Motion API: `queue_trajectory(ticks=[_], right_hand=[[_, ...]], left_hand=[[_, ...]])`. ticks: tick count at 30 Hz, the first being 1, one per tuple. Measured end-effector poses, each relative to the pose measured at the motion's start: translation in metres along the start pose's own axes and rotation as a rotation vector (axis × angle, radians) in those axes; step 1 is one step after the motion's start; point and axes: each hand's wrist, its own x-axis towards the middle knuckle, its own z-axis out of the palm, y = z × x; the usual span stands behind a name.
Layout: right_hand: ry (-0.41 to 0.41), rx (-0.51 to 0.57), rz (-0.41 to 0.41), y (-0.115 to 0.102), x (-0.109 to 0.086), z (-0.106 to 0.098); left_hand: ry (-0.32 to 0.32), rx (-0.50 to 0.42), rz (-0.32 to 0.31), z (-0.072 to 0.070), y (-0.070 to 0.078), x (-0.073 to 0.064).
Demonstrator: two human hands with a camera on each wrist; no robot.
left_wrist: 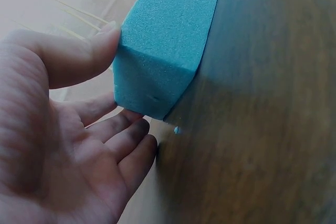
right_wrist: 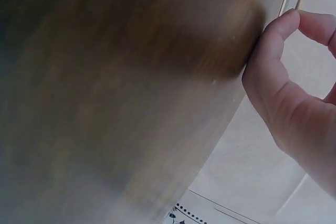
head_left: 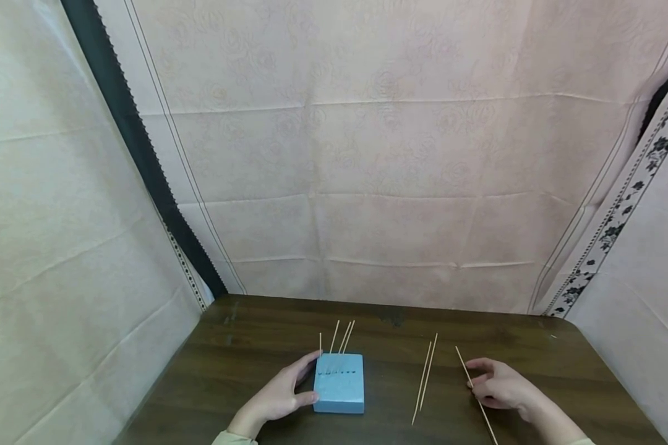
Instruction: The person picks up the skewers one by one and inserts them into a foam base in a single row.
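The left hand [head_left: 280,392] grips the block [head_left: 339,393]; the right hand [head_left: 502,387] pinches a stick [head_left: 483,413]; only the left wrist view shows a crumb [left_wrist: 177,129].

Left hand [head_left: 281,392]: thumb [left_wrist: 84,55] and fingers [left_wrist: 137,162] set apart, gripping. Right hand [head_left: 502,387]: fingertips [right_wrist: 287,22] together in a pinch, wrist low.

Block [head_left: 338,395] light blue; sticks [head_left: 421,383] pale tan; table [head_left: 389,389] brown wood-grain; border strip [head_left: 612,232] white, black floral.
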Motion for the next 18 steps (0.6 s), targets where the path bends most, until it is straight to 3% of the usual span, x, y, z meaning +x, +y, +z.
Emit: queue_trajectory(ticks=[18], right_hand=[[0.0, 0.051, 0.021, -0.0016, -0.0048, -0.0027]], left_hand=[[-0.007, -0.005, 0.028, -0.0017, 0.0024, -0.0017]])
